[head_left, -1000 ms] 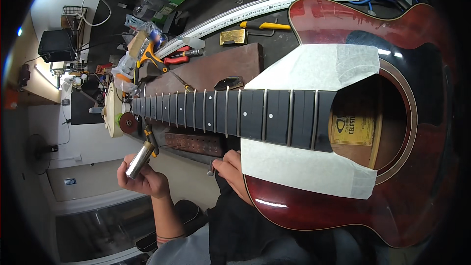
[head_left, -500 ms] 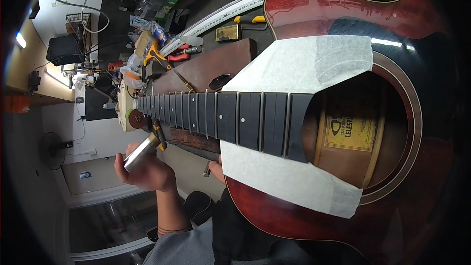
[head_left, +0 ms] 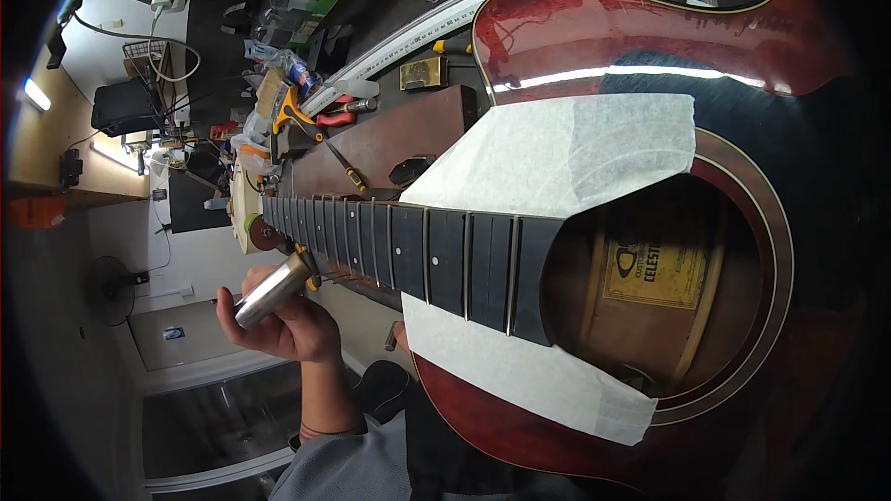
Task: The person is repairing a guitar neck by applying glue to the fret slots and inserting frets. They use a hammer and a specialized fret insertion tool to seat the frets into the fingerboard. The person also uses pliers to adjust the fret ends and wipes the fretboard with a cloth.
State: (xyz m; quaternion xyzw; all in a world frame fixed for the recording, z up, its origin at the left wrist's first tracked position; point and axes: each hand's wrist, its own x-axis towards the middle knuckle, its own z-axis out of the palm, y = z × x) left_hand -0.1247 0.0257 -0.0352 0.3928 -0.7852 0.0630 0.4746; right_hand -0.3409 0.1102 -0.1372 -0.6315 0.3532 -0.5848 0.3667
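My left hand point(head_left: 295, 327) is raised beside the guitar neck, fingers closed round a hammer point(head_left: 269, 292). Its silver cylindrical head has a brass-coloured end close to the neck's far part; no handle shows. My right hand point(head_left: 401, 336) is mostly hidden by the guitar, only fingers showing at its lower edge. They appear to grip a small metal rod point(head_left: 391, 338). The red acoustic guitar point(head_left: 445, 390) lies with its neck toward the far left. Its dark fretboard point(head_left: 445, 264) bears metal frets and dots. White paper masking point(head_left: 520, 153) covers the top on both sides.
Beyond the neck lie a brown board point(head_left: 371, 139), a brass-coloured block point(head_left: 423, 74), a long steel ruler point(head_left: 464, 19), pliers point(head_left: 336, 118) and an orange-handled brush point(head_left: 292, 111). A pale neck rest point(head_left: 244, 209) stands by the neck's far end. A fan point(head_left: 116, 289) is at left.
The guitar's neck and soundhole sit lower and further left in view. My left hand, blurred earlier, is now sharp and keeps its hold on the hammer. Less of my right hand shows.
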